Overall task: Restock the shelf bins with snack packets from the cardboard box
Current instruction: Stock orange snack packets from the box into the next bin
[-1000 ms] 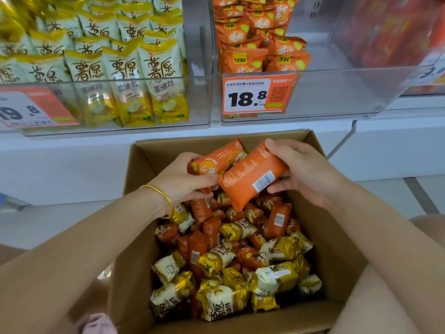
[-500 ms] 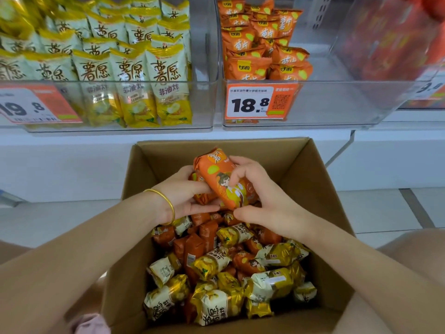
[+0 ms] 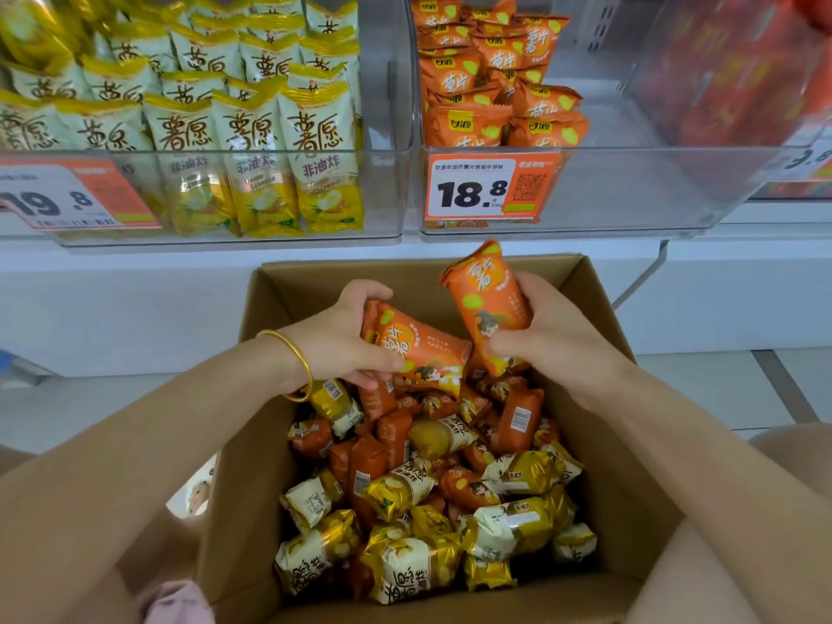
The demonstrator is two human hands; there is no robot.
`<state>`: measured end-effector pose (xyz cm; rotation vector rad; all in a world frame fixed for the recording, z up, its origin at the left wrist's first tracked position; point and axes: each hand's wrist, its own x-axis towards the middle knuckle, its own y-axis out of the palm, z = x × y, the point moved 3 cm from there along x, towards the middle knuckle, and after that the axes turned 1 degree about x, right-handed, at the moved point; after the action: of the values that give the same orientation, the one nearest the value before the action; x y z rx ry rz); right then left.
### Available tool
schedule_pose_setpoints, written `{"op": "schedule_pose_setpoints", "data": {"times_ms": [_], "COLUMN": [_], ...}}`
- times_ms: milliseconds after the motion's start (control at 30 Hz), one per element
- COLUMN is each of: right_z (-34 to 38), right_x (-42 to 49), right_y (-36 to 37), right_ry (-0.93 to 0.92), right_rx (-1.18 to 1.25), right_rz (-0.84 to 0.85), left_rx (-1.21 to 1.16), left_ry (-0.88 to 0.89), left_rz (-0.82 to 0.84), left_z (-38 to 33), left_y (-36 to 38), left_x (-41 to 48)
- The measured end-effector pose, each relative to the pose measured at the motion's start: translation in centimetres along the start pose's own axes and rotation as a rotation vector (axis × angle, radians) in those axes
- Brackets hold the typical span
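Filling the near half of the cardboard box (image 3: 630,488), gold-and-cream packets (image 3: 405,574) are lying jumbled, and loose orange packets (image 3: 517,418) are mixing in toward the box's far half.

Over that far half, both hands are working. The left hand (image 3: 342,340), with a gold bangle (image 3: 292,362) at the wrist, is wrapping its grip round a flat orange packet (image 3: 418,349) just above the heap. The right hand (image 3: 553,335) is clamping its grip on an upright orange packet (image 3: 486,299), whose top is reaching past the box's far rim. The two held packets are meeting at their lower ends (probably being gathered so that one lift carries both).

Beyond the box's far wall, the clear orange bin (image 3: 630,195) with the 18.8 tag (image 3: 486,191) is holding matching packets only at its left and back, leaving much floor bare; that is likely why orange ones are being picked. Beyond the box's far-left corner, the yellow bin (image 3: 396,105) is standing nearly full, its packets upright in rows. Beyond the far-right corner, a red bin (image 3: 743,69) is showing only as a blur.
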<state>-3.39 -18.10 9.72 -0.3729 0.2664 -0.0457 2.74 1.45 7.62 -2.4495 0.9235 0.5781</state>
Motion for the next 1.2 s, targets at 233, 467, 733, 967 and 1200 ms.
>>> {"op": "schedule_pose_setpoints", "data": {"times_ms": [233,467,733,967,1200], "right_z": [-0.4,0.3,3.4,10.7,9.2], "right_x": [0.0,-0.4,-2.9,-0.8,12.8], "right_y": [0.7,0.2,-1.8,-12.6,-19.2], "right_ry": [0.084,0.025,-0.177,-0.441,-0.171], "right_rx": [0.372,0.432,0.477,0.524,0.352], "right_rz": [0.158,0.29,0.42,0.081,-0.235], "left_rx": [0.038,0.005,-0.006,0.175,1.055], "left_ry": [0.071,0.18,0.357,0.628,0.602], "left_rz": [0.033,-0.006,-0.048,-0.29,-0.346], "left_z": [-1.4,-3.4,-8.6,-20.4,-24.9], "left_y": [-0.9,-0.7,1.3,0.5,0.3], "left_x": [-0.2,-1.3,-3.9,-2.8,7.4]}}
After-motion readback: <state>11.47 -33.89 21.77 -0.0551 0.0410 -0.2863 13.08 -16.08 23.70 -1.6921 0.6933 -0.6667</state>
